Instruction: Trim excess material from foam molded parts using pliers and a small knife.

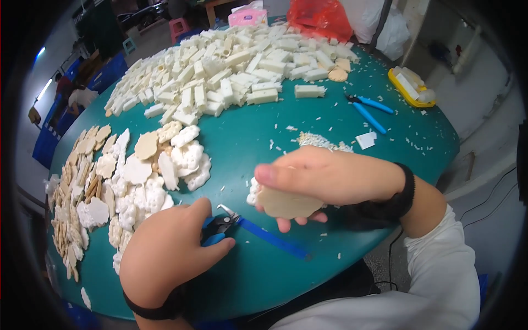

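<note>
My left hand (165, 253) is closed around the blue handles of a pair of nippers (223, 220), with their metal jaws pointing away to the right. In my right hand (335, 176) is a flat cream piece with a scalloped edge (289, 203), gripped between thumb and fingers. A bumpy white edge (253, 192) shows just left of that piece. Beside my left hand lies a heap of white and cream scalloped pieces (137, 170), some flat and some bumpy. A narrow blue strip (275, 241) runs along the table near the nippers.
On the green table (236, 148), a large pile of white box-shaped parts (231, 71) fills the far side. Blue-handled pliers (371, 110), white scraps (322, 142) and a yellow tray (410, 88) lie to the right. Behind stand a pink tissue pack (247, 17) and a red bag (319, 19).
</note>
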A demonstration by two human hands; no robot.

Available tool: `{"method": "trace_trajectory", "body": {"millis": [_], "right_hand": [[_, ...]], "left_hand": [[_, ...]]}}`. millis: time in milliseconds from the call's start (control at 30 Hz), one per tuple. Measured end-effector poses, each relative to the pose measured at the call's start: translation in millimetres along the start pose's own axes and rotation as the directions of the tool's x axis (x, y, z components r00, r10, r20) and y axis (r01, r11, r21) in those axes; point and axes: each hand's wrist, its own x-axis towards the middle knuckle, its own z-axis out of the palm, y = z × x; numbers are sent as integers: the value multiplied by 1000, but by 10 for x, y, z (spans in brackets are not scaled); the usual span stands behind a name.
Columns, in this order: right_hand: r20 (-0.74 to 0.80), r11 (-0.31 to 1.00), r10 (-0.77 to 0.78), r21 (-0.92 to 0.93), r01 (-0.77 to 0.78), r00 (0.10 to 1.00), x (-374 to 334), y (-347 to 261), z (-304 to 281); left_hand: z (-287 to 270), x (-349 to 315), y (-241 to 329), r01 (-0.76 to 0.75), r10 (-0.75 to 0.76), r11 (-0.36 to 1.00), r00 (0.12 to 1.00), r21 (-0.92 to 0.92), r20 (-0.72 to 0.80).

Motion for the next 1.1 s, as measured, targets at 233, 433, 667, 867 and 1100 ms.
{"method": "trace_trajectory", "body": {"millis": [233,433,667,867,1100], "right_hand": [[-34,929,-77,362,84,996,62,60,4],[-46,916,-106,384,116,993,29,44,-20],[-37,905,-141,400,144,989,60,89,-50],[-49,916,-160,364,167,986,36,85,-41],[-143,873,-164,439,211,976,55,64,-11]], "left_hand": [[13,-37,-19,23,-22,1000,997,10,-72],[6,-11,-13,39,-38,999,997,21,-72],[-2,1,-18,101,-99,993,995,61,-34],[3,-12,-40,83,-79,995,995,60,-64],[29,-80,-79,-34,55,992,984,124,-168]]}}
